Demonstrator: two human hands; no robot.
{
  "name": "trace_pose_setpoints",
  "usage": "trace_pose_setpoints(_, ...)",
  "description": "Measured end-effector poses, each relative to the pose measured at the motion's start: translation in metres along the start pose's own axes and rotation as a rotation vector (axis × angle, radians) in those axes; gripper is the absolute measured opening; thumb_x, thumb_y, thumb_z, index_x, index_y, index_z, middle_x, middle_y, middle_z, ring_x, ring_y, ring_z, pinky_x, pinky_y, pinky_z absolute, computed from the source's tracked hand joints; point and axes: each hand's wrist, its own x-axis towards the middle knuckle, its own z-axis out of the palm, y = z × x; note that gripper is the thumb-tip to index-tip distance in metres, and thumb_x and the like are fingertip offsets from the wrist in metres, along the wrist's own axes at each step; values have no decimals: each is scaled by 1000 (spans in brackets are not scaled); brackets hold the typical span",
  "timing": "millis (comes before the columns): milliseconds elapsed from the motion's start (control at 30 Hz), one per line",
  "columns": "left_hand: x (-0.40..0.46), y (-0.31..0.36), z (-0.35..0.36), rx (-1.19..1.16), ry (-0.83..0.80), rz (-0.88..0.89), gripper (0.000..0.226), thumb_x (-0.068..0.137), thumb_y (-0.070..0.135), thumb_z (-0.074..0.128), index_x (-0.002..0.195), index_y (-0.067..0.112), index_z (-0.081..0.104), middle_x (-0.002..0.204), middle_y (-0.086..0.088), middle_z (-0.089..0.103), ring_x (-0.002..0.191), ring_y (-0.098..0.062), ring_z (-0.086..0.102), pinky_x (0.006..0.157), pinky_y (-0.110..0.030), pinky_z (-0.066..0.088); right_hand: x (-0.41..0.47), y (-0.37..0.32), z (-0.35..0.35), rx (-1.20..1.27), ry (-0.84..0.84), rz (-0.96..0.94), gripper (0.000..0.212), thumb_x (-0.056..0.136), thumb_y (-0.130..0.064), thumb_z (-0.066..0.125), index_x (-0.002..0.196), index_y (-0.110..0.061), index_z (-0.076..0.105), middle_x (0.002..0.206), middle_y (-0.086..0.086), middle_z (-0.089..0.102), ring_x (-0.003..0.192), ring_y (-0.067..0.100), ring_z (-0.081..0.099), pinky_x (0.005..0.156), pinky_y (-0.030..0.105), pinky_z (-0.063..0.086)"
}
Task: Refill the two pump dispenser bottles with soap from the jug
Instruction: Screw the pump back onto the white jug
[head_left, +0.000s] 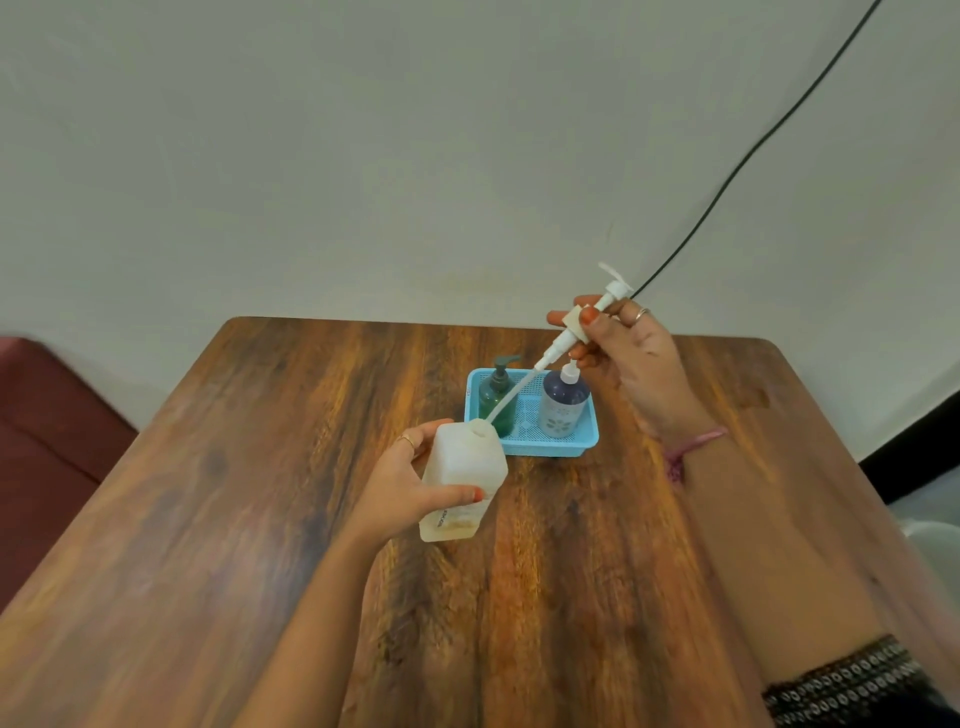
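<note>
My left hand (402, 486) grips a white translucent jug (462, 478) that stands tilted on the wooden table, its neck uncapped. My right hand (631, 353) pinches the collar of the jug's white pump (582, 322), lifted up and to the right. The pump's long tube (506, 400) slants down, and its lower end is still at the jug's mouth. Behind them a blue basket (576, 441) holds a green pump bottle (497, 387) on the left and a dark blue bottle (563, 402) with a white top on the right.
The wooden table (291, 467) reaches the pale wall behind the basket. A black cable (753, 156) runs down the wall at the right. A red seat (47, 436) lies beyond the table's left edge.
</note>
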Motion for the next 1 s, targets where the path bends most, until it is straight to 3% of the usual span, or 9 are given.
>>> trace_pose_setpoints(100, -1, 11, 0, -18, -6, 15, 77, 61, 33, 91, 127, 31, 52, 118, 19, 57, 105, -1, 57, 67, -7, 46, -2, 0, 8, -169, -109, -20, 20, 91, -17, 59, 110, -14, 62, 108, 2, 74, 82, 11, 66, 73, 21, 55)
trace_pose_setpoints(167, -2, 18, 0, -87, -13, 30, 83, 50, 41, 92, 125, 29, 57, 115, 15, 64, 100, 2, 62, 69, -7, 49, -6, 1, 15, -262, -188, -26, 21, 93, -9, 59, 113, -12, 63, 102, -2, 74, 87, 8, 69, 74, 18, 53)
trace_pose_setpoints(300, -1, 31, 2, -201, -11, 59, 88, 43, 39, 92, 124, 24, 59, 114, 7, 70, 103, -6, 68, 79, -22, 57, -11, 2, 26, -374, -250, -23, 27, 91, -7, 63, 118, -9, 63, 104, -3, 71, 95, 0, 68, 79, 13, 50)
trace_pose_setpoints(400, 1, 41, 5, -233, 9, 87, 91, 45, 32, 97, 125, 20, 58, 113, 3, 71, 100, -8, 70, 77, -24, 58, -14, 3, 28, -500, -262, -41, 27, 90, -14, 65, 117, -15, 65, 103, -13, 70, 95, -6, 65, 79, 10, 47)
trace_pose_setpoints(600, 5, 50, 10, -221, 71, 119, 91, 43, 43, 92, 125, 24, 58, 117, 7, 68, 105, -10, 68, 79, -28, 60, -13, -5, 22, -528, -270, -32, 26, 89, -20, 67, 115, -20, 68, 111, -11, 71, 103, 1, 66, 89, 20, 51)
trace_pose_setpoints(800, 8, 56, 17, -188, 96, 154, 77, 56, 27, 95, 124, 26, 57, 119, 7, 65, 108, -11, 65, 77, -24, 59, -12, -9, 21, -608, -160, -66, 28, 78, -30, 77, 103, -17, 70, 99, -2, 74, 93, 13, 69, 83, 32, 58)
trace_pose_setpoints(1000, 13, 60, 18, -129, 64, 149, 89, 45, 50, 90, 125, 30, 58, 119, 9, 65, 108, -11, 64, 84, -30, 59, -12, -22, 12, -653, -222, -43, 27, 83, -25, 73, 109, -20, 70, 104, -7, 74, 97, 3, 68, 91, 29, 54)
